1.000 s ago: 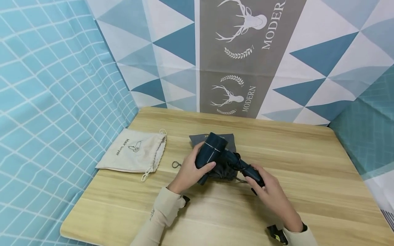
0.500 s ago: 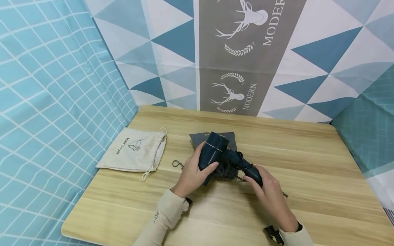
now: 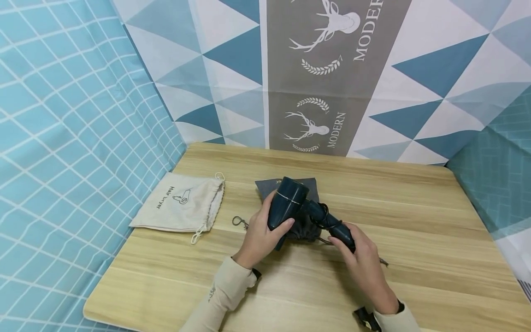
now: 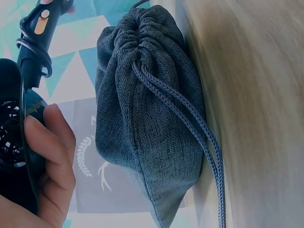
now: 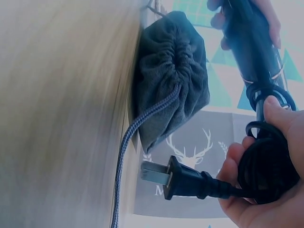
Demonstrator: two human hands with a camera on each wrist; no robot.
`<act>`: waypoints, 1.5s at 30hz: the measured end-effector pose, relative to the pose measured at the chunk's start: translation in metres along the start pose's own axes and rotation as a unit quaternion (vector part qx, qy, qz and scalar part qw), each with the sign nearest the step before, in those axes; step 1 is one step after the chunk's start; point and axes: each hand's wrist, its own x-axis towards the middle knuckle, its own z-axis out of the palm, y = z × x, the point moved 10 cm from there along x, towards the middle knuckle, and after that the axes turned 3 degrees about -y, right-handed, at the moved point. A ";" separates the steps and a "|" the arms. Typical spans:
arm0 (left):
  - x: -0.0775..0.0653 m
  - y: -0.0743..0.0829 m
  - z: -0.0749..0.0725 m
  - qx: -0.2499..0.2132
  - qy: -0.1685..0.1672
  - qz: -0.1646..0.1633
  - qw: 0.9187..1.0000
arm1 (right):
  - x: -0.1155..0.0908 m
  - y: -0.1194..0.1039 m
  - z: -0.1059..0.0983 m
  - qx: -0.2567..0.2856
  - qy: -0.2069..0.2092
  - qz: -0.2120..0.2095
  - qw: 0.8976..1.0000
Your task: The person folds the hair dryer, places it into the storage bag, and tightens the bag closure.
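A dark navy hair dryer [image 3: 284,203] is held up over the table between both hands. My left hand [image 3: 259,235] grips its barrel, thumb on the near side; in the left wrist view the fingers [image 4: 52,137] curl round the body beside the vented rear. My right hand [image 3: 362,258] holds the handle, which has its black cord wound around it. The right wrist view shows the plug [image 5: 183,179] sticking out past the fingers. Behind and below the dryer lies a dark grey drawstring pouch [image 4: 147,95], its neck gathered, partly covered by the dryer in the head view.
A cream drawstring bag [image 3: 178,203] printed "Hair Dryer" lies flat at the table's left. The grey pouch's cord loop [image 3: 238,221] lies left of my left hand. Patterned cloth walls stand behind and left of the wooden table [image 3: 415,207].
Both hands and the dryer have shifted slightly right in the head view, mostly in the first half second. The plug dropped out of sight behind the right hand. The bags stay put.
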 end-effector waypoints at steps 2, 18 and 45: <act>0.001 0.001 0.000 -0.002 0.004 0.002 1.000 | 0.000 -0.002 -0.002 0.003 0.011 0.000 1.000; -0.005 0.036 -0.010 -0.042 0.026 -0.006 0.999 | -0.003 -0.003 -0.006 0.023 0.053 0.017 0.998; -0.013 0.040 -0.003 -0.110 0.050 -0.031 0.992 | -0.012 -0.011 -0.010 0.017 0.130 0.010 0.991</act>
